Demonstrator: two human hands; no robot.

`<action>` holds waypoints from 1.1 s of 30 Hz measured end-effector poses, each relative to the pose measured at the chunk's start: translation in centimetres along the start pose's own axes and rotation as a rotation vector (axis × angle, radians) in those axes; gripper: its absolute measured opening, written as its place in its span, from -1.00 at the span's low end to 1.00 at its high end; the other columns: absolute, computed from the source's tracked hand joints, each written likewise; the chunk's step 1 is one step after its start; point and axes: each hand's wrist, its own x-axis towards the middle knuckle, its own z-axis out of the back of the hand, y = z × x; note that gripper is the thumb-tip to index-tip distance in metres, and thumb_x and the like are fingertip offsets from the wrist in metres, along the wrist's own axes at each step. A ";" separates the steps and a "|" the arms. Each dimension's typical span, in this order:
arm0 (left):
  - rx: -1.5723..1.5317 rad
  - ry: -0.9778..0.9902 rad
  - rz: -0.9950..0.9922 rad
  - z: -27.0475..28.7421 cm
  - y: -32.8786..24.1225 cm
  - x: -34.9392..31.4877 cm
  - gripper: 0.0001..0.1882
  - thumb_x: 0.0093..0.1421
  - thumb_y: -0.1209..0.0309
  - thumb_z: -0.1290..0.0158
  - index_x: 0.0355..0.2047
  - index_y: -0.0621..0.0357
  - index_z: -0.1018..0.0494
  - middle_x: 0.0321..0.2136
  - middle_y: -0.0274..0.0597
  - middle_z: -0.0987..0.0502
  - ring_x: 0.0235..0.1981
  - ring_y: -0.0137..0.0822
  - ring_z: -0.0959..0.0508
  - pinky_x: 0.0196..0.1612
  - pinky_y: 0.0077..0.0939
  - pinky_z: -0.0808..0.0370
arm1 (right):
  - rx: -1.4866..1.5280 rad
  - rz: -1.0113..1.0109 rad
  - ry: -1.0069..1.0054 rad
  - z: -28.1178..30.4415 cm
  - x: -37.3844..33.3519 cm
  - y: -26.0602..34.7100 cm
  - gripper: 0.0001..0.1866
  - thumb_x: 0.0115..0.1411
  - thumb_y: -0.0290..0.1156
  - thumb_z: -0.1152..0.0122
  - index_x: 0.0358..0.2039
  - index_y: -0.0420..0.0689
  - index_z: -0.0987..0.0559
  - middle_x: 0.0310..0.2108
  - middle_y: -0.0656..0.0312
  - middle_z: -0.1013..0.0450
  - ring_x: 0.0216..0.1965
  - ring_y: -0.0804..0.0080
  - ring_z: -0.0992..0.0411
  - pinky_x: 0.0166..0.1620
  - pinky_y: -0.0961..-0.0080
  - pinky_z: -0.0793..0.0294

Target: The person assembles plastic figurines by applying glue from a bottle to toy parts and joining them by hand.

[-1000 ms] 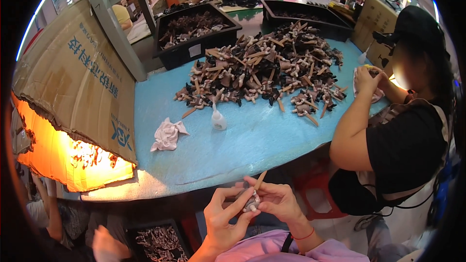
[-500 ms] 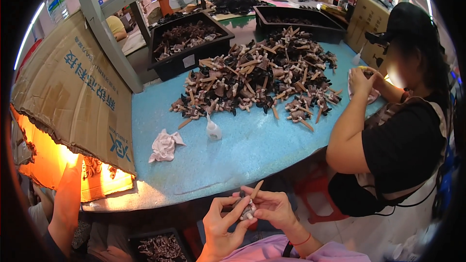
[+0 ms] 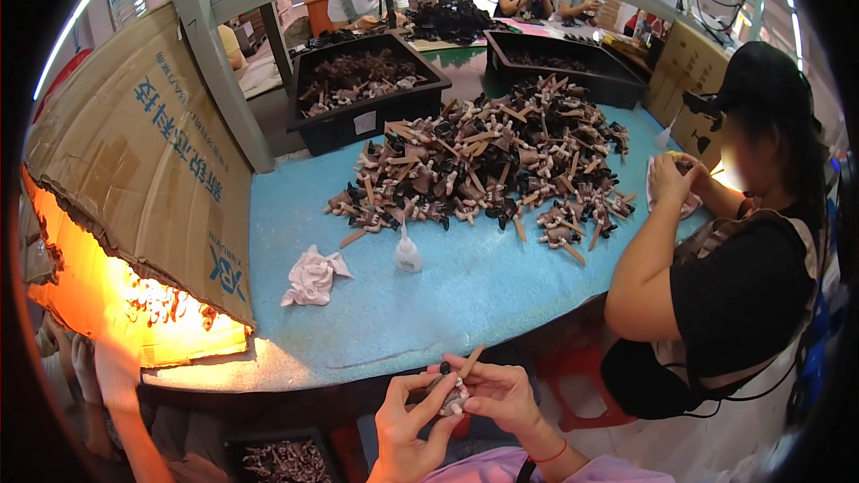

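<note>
The left hand [image 3: 405,427] and right hand [image 3: 508,399] pinch a small figurine [image 3: 453,402] between closed fingertips. Its tan stick-like piece [image 3: 472,360] slants beyond the grip, nearer the right.

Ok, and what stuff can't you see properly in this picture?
All in the head view:
- Small figure: partly covered by the left fingers and right fingers.
- Bottom of the heap: buried under the figures on top.
- Pieces under the cardboard sheet: washed out by orange glare.
- Low black tray: near part cut off by the lower edge.
- The neighbour's thing: mostly hidden by that person's hands.
</note>
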 end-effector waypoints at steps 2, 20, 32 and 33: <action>0.008 -0.012 -0.003 0.1 0.0 0.0 -0.54 -0.15 0.56 -0.19 -0.14 0.24 -0.48 -0.24 0.00 -0.40 -0.16 -0.13 -0.46 -0.12 -0.41 -0.41 | -0.002 -0.012 0.002 -0.1 0.2 -0.1 -0.40 -0.01 -0.64 -0.17 0.07 -0.44 -0.24 -0.07 -0.12 -0.36 -0.06 0.23 -0.40 0.03 0.36 -0.37; 0.022 0.003 0.017 0.3 -0.2 -0.1 -0.55 -0.14 0.57 -0.19 -0.14 0.24 -0.48 -0.23 -0.01 -0.38 -0.17 -0.18 -0.47 -0.23 -0.53 -0.46 | 0.000 -0.030 -0.021 0.1 0.2 -0.4 -0.37 -0.03 -0.52 -0.24 0.06 -0.44 -0.26 -0.07 -0.16 -0.36 -0.07 0.18 -0.40 0.03 0.33 -0.37; 0.018 -0.024 0.006 -0.1 -0.3 0.0 -0.59 -0.10 0.54 -0.18 -0.15 0.25 -0.48 -0.25 -0.01 -0.39 -0.15 -0.13 -0.47 -0.21 -0.48 -0.46 | 0.013 -0.022 -0.010 0.0 0.2 0.0 -0.39 -0.03 -0.58 -0.20 0.06 -0.44 -0.25 -0.06 -0.17 -0.35 -0.05 0.19 -0.39 0.03 0.35 -0.37; 0.018 -0.036 0.007 -0.1 -0.3 0.0 -0.59 -0.10 0.53 -0.18 -0.16 0.26 -0.48 -0.25 -0.01 -0.40 -0.16 -0.13 -0.47 -0.20 -0.48 -0.46 | 0.011 -0.024 -0.006 0.0 0.1 -0.1 -0.39 -0.03 -0.59 -0.19 0.07 -0.44 -0.25 -0.06 -0.16 -0.35 -0.05 0.19 -0.39 0.03 0.35 -0.37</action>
